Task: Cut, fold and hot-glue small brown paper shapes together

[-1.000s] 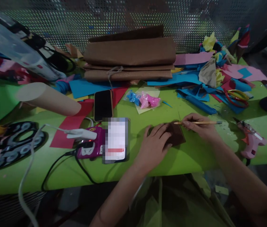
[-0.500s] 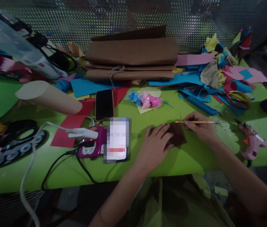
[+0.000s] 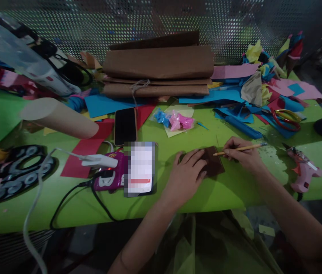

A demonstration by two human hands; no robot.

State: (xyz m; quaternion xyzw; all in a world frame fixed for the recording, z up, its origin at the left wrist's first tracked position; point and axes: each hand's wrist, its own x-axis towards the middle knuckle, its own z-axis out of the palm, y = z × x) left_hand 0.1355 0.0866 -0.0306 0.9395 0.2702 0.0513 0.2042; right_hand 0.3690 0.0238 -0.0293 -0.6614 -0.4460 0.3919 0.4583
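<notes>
A small dark brown piece of paper (image 3: pixel 214 164) lies on the green table (image 3: pixel 229 190) near its front edge. My left hand (image 3: pixel 187 175) rests flat on the paper's left part, fingers stretched out, pressing it down. My right hand (image 3: pixel 242 154) is closed in a pinch round a thin pencil (image 3: pixel 239 149), whose tip touches the paper's upper right part. The pencil points left and lies almost level.
A pink glue gun (image 3: pixel 303 169) lies at the right. Scissors (image 3: pixel 287 116) and coloured paper scraps sit at the back right. Brown paper rolls (image 3: pixel 157 62) stand at the back. A phone (image 3: pixel 125 125), a pink box (image 3: pixel 111 177) with cables and a cardboard tube (image 3: pixel 58 118) are to the left.
The pencil's tip has dropped slightly onto the brown paper and its far end has tilted up. My left hand has stayed on the paper.
</notes>
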